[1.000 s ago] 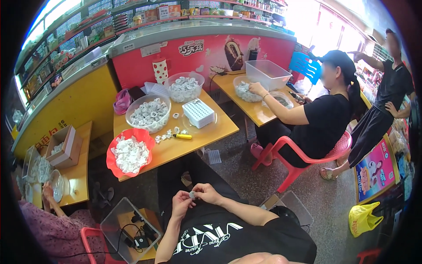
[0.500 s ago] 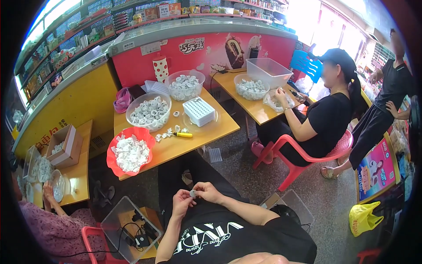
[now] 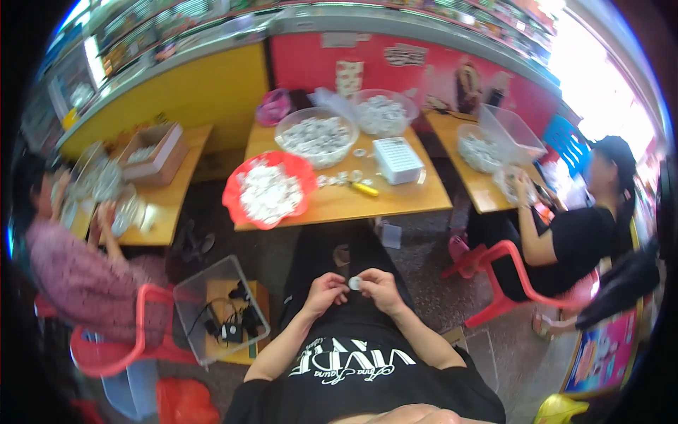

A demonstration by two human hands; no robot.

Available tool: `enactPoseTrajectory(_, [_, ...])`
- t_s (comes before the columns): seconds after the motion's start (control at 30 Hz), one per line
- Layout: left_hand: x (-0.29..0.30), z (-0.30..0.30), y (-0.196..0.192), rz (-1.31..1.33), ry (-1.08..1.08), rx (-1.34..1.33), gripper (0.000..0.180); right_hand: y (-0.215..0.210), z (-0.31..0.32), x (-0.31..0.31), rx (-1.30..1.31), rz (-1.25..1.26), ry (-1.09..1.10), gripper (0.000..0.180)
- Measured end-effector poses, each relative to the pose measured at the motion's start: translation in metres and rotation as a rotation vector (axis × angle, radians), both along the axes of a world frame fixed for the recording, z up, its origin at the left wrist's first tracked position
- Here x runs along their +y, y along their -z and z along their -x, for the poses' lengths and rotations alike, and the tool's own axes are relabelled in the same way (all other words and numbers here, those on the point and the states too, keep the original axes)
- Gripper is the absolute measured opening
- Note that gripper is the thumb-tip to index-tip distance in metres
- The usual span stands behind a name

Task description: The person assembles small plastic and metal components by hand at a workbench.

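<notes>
Ahead of my hands stands the wooden table (image 3: pixel 395 201) with its red basket (image 3: pixel 267 189) and clear bowls (image 3: pixel 316 134) of small white pieces, well beyond reach, while my left hand (image 3: pixel 326 292) and right hand (image 3: pixel 378 286) pinch one small white disc (image 3: pixel 354 283) between fingertips over my lap (light, stiff, probably slippery, best held by its rim).

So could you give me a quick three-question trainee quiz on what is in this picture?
1. True or false: both hands pinch one small white round piece together.
2. The red basket on the wooden table holds: A) small white pieces B) fruit C) tools.
3. What colour is the small tool lying on that table?

Key: 1 true; 2 A; 3 yellow.
</notes>
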State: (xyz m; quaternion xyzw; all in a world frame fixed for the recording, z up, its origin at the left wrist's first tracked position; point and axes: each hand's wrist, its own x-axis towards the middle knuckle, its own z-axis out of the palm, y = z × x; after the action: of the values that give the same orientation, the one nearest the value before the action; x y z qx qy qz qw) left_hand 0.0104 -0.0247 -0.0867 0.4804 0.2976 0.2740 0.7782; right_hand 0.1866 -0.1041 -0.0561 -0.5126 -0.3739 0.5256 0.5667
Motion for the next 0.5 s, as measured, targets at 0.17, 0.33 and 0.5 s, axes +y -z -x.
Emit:
enactPoseTrajectory(0.17, [0.002, -0.007, 0.009, -0.042, 0.056, 0.020, 0.021, -0.067, -0.036, 0.011, -0.248, 0.211, -0.355, 0.010])
enactPoseTrajectory(0.33, [-0.001, -0.006, 0.004, -0.011, 0.032, -0.002, 0.018, -0.148, -0.108, 0.120, -0.021, -0.284, 0.060, 0.017])
enactPoseTrajectory(0.5, [-0.003, -0.002, 0.001, 0.019, 0.015, -0.015, 0.018, -0.217, -0.128, 0.200, 0.012, -0.241, 0.411, 0.024])
